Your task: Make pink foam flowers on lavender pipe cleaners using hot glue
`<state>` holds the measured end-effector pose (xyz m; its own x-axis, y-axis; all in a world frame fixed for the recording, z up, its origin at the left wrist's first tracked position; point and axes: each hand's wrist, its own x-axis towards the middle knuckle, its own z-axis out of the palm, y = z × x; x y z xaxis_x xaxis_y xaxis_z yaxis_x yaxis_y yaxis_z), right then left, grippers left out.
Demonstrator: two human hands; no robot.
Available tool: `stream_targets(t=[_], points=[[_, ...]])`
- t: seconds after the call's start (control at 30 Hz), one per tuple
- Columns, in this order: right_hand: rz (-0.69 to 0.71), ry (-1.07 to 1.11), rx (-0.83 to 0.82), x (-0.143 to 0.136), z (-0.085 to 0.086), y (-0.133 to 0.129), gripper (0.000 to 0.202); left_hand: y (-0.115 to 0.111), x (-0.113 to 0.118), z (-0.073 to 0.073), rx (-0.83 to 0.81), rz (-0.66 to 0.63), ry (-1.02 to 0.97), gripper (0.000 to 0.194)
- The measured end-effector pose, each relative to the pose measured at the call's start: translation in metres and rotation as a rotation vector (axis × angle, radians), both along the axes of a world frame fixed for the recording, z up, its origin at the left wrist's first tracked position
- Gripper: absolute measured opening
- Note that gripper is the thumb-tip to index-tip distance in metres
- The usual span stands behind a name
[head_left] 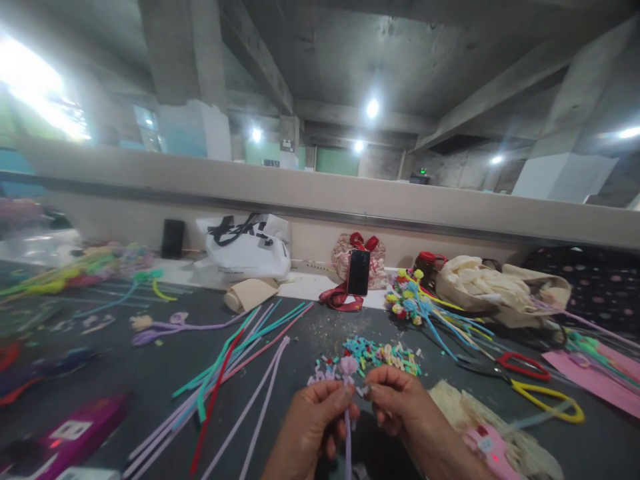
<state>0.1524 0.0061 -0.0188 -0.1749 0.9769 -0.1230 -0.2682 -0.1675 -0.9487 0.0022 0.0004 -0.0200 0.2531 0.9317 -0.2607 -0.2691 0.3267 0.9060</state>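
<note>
My left hand point(323, 420) is closed around the stem of a lilac pipe-cleaner flower point(349, 365), which stands upright with its small round head above my thumb. The stem point(348, 433) runs down below my fingers. Just to the right, my right hand point(403, 403) is pinched close beside the flower; whatever lies between its fingertips is too small to make out. Beyond both hands lies a pile of short cut pieces point(383, 353) in blue, yellow, pink and green. Small lilac pieces point(324, 373) lie behind my left hand.
Long pipe cleaners point(215, 373) spread to the left, near a purple device point(83, 427). Scissors point(520, 373) with red and yellow handles lie right, by a cloth point(450, 397) and a pink device point(487, 447). A phone point(359, 272) and finished flowers point(407, 293) stand behind.
</note>
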Motion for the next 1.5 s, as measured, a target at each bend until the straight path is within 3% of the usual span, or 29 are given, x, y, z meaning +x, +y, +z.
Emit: stream_targets(t=[0.33, 0.53, 0.67, 0.73, 0.83, 0.93, 1.1, 1.2, 1.33, 1.43, 1.5], points=[[-0.048, -0.120, 0.091, -0.012, -0.011, -0.001, 0.027, 0.000, 0.003, -0.005, 0.013, -0.013, -0.014, 0.031], [-0.061, -0.247, 0.148, -0.011, 0.003, -0.009, 0.016, -0.002, 0.001, -0.002, 0.030, 0.050, 0.034, 0.030], [0.139, -0.292, 0.188, -0.012, 0.006, -0.014, 0.036, -0.002, -0.002, 0.002, 0.053, 0.015, 0.020, 0.029], [0.200, -0.363, 0.179, -0.012, 0.003, -0.014, 0.027, -0.002, -0.003, 0.004, 0.054, 0.008, 0.010, 0.028], [0.099, -0.673, 0.329, -0.005, 0.000, -0.010, 0.011, -0.002, -0.006, 0.009, 0.044, 0.059, 0.023, 0.028], [-0.028, -1.023, 0.570, 0.007, -0.001, -0.004, 0.014, -0.001, -0.010, 0.011, 0.038, 0.128, 0.025, 0.027], [-0.123, -1.180, 0.604, 0.026, 0.001, 0.001, 0.016, 0.001, -0.013, 0.011, 0.043, 0.151, 0.005, 0.027], [-0.159, -1.161, 0.634, 0.028, 0.001, 0.002, 0.017, 0.000, -0.011, 0.009, 0.029, 0.104, 0.028, 0.028], [-0.127, -0.915, 0.566, 0.022, 0.003, 0.000, 0.017, -0.002, -0.008, 0.007, 0.035, 0.017, 0.059, 0.029], [-0.097, -0.849, 0.481, 0.019, 0.008, -0.003, 0.022, -0.004, -0.006, 0.007, 0.030, 0.027, 0.085, 0.029], [-0.139, -0.871, 0.560, 0.018, 0.012, -0.004, 0.020, -0.004, -0.004, 0.008, 0.014, 0.049, 0.115, 0.027]])
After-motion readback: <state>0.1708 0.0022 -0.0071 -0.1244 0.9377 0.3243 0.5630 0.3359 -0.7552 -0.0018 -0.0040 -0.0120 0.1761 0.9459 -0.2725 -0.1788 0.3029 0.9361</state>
